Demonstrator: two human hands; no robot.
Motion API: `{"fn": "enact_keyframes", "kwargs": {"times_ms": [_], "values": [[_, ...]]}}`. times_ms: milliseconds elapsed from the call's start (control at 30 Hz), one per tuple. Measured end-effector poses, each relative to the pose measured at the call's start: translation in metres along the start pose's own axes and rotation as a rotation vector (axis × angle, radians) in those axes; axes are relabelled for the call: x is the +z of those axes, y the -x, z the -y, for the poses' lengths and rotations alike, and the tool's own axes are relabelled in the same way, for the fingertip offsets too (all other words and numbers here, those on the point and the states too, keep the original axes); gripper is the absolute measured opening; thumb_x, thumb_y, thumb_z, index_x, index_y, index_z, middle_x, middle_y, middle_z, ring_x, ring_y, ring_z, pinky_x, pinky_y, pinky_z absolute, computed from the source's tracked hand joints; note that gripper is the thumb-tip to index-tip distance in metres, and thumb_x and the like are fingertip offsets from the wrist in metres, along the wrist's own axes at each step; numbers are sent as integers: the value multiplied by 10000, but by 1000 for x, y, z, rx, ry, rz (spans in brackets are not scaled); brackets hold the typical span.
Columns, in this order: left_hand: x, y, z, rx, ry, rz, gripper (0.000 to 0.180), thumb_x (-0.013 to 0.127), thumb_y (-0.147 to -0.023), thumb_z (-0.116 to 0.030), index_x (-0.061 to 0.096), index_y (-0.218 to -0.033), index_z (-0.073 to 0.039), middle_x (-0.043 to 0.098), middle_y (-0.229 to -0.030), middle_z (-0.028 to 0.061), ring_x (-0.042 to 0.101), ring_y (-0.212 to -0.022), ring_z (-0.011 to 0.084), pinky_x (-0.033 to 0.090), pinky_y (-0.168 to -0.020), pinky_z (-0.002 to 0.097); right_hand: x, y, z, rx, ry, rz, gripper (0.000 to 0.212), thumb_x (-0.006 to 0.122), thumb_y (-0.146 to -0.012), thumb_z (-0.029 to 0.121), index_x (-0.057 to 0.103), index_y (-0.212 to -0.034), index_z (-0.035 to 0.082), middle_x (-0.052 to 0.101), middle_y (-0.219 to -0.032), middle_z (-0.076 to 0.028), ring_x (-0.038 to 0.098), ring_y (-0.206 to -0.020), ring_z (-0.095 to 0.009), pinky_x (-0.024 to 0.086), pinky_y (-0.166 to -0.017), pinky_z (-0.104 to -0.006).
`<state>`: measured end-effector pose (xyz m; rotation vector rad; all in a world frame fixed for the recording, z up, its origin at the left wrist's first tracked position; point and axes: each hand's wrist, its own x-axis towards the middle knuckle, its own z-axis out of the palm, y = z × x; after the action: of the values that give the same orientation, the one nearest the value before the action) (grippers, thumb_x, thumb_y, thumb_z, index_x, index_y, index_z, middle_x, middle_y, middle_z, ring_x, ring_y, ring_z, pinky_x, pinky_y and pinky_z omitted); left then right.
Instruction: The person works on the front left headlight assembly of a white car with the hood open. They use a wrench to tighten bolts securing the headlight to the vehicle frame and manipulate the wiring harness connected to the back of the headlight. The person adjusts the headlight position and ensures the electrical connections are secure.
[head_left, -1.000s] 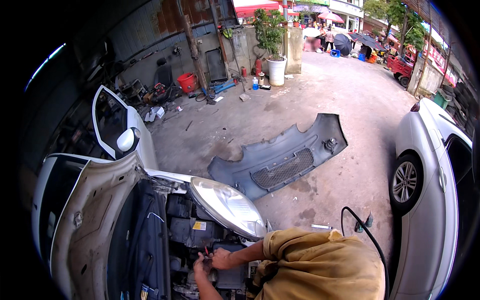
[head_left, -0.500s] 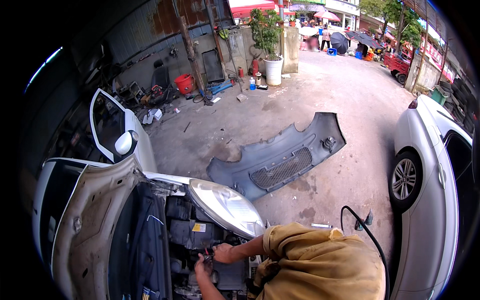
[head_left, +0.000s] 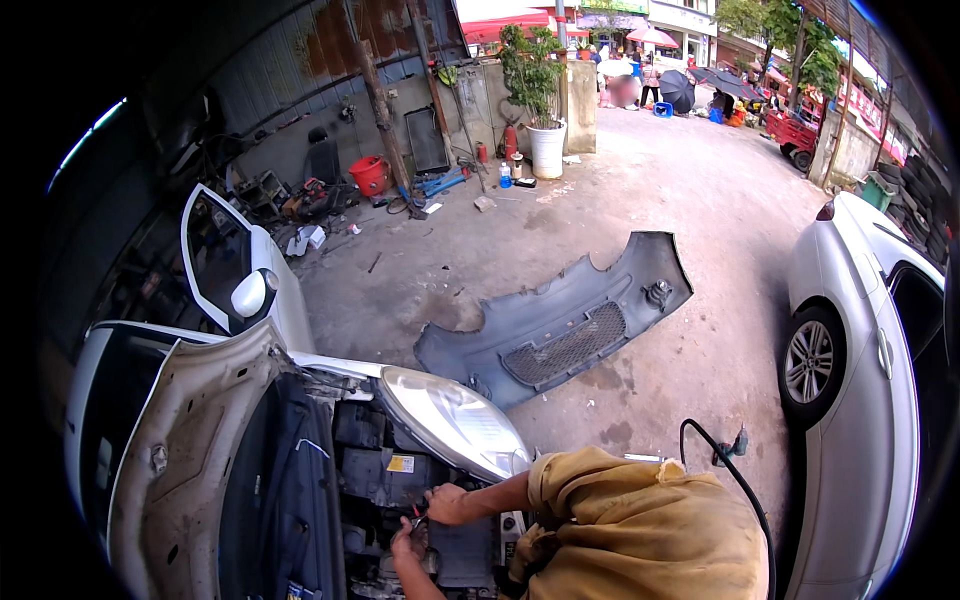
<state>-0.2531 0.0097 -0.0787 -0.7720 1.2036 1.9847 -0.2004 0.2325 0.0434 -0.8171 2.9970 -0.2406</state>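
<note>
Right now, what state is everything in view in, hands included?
Right hand: over the engine bay, fingers curled; grip unclear
Left hand: near the right, grip unclear
Red item: at the hands, too small to judge
Hood: raised
White front door: open
Headlight: mounted
Bumper cover: off, lying on the ground
Silver car: parked
Red bucket: upright
White planter: upright
Pink parasol: open

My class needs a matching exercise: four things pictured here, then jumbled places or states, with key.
1. dark grey, curved plastic bumper
2. round red plastic bucket
3. person's bare left hand and right hand
4. pale, curved car bonnet

A. raised open
B. beside a brown wooden post
C. over the dark engine bay
D. on the ground between white car and silver car

Pairs: 1-D, 2-B, 3-C, 4-A
</note>
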Motion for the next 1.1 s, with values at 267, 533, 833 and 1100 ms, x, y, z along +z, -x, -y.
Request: {"fn": "enact_keyframes", "kwargs": {"times_ms": [267, 533, 833, 1100], "values": [[6, 0, -13, 41, -124, -20, 448, 535, -876, -495, 554, -891, -48, 576, -694, 98, 540, -592, 237, 461, -585, 350, 12, -4, 82, -14, -306, 207, 231, 572, -754, 181, 691, -864, 16, 659, -867, -188, 655, -796, -326, 539, -644, -404], [40, 13, -7, -46, -124, -31, 454, 561, -868, -474, 567, -970, -32, 635, -805, 130, 585, -677, 271, 479, -648, 381, 7, -3, 2, -49, -121, 199, 240, 621, -719, 227, 688, -834, 27, 679, -813, -170, 669, -756, -311, 536, -680, -408], [55, 27, -8, -21, -99, -24, 447, 589, -858, -451, 537, -953, -17, 612, -891, 147, 586, -770, 301, 472, -668, 384, 10, -4, 12, -52, -156, 290, 226, 597, -764, 236, 702, -874, 70, 672, -939, -167, 662, -840, -318, 535, -670, -420], [17, -17, -13, 9, -172, 23, 400, 552, -889, -429, 541, -942, -32, 586, -758, 111, 569, -661, 253, 483, -650, 401, 28, 1, 91, 82, -412, 106, 221, 607, -742, 220, 677, -798, 18, 670, -865, -177, 661, -801, -335, 536, -661, -433]]}}
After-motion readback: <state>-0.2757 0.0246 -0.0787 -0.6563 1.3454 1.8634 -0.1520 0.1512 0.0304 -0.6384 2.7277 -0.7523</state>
